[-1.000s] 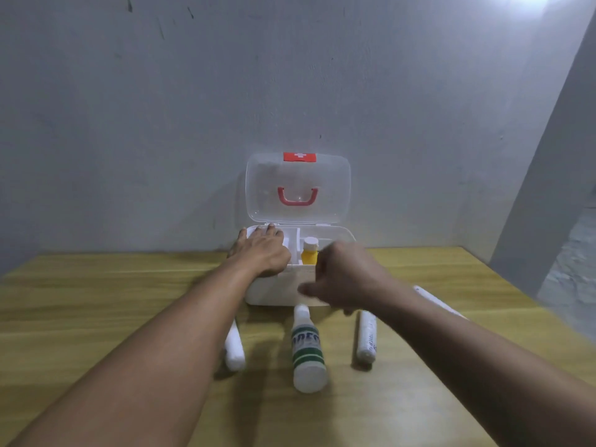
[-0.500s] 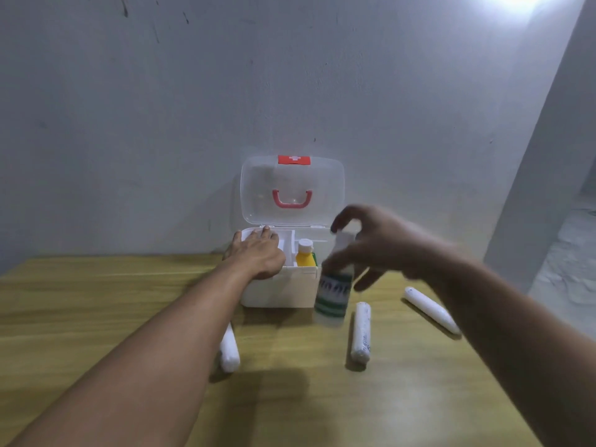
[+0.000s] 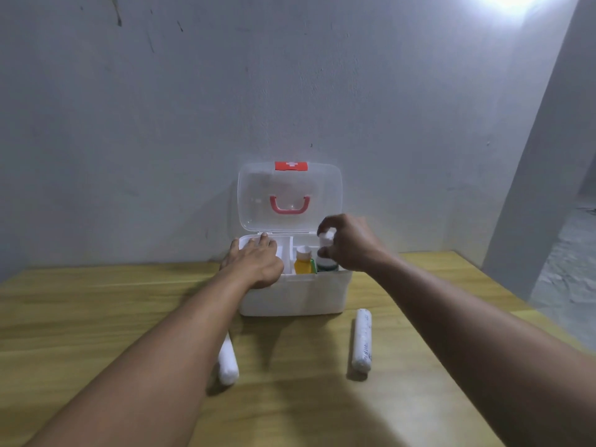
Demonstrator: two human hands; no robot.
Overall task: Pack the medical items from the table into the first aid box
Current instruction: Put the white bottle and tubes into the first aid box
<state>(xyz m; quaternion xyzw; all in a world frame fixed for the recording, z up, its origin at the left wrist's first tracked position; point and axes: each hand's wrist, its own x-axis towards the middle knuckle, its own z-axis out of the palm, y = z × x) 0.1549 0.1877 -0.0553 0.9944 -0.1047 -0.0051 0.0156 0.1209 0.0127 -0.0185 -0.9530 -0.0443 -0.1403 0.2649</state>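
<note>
A white first aid box (image 3: 295, 296) stands open at the back of the wooden table, its clear lid (image 3: 289, 196) with a red handle upright against the wall. My left hand (image 3: 254, 261) lies flat, palm down, on the box's left compartment and front rim. My right hand (image 3: 346, 243) grips a white bottle with a green label (image 3: 325, 250), upright in the box's right compartment. A yellow bottle with a white cap (image 3: 303, 261) stands just left of it inside the box. Two white bandage rolls lie on the table, one (image 3: 362, 340) right of centre, one (image 3: 227, 362) partly under my left forearm.
The grey wall rises directly behind the box. The table's right edge (image 3: 503, 295) runs diagonally, with a grey pillar and floor beyond it. Bare wood stretches in front of the box between my forearms.
My right hand picked the green-labelled bottle off the table, carried it up and back, and now holds it upright inside the box. My left hand has stayed on the box.
</note>
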